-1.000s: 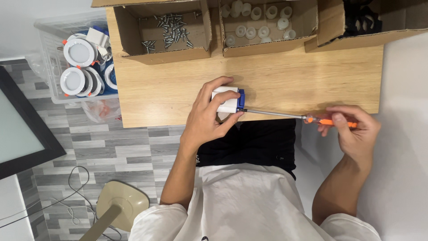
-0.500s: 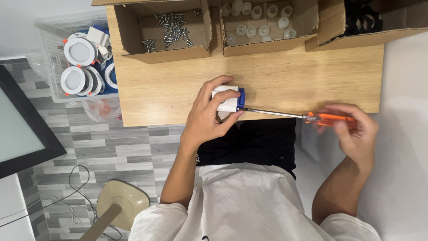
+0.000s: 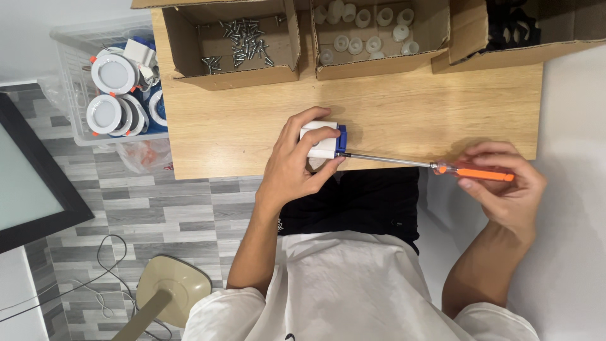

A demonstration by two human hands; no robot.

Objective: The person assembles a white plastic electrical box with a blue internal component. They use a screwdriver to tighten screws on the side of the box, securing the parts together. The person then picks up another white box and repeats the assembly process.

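Screwdriver (image 3: 442,167) w/ orange handle barely moved since a sec ago, right hand (image 3: 505,189) closed around it, tip in the small white-and-blue box (image 3: 325,140) that left hand (image 3: 297,165) clamps at counter (image 3: 252,126) edge, so I'd guess still driving.

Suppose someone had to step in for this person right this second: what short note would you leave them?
Left hand: grips a small white box with a blue end at the near edge of the wooden table.
Right hand: holds the orange handle of a long screwdriver; its tip meets the box's blue end.
Nearby: cardboard box of screws, cardboard box of small white caps, and a clear bin of round white lamps to the left.
Done: the box is steadied and the driver is set against it.
Left: whether the screw is tight cannot be seen, so check it first.
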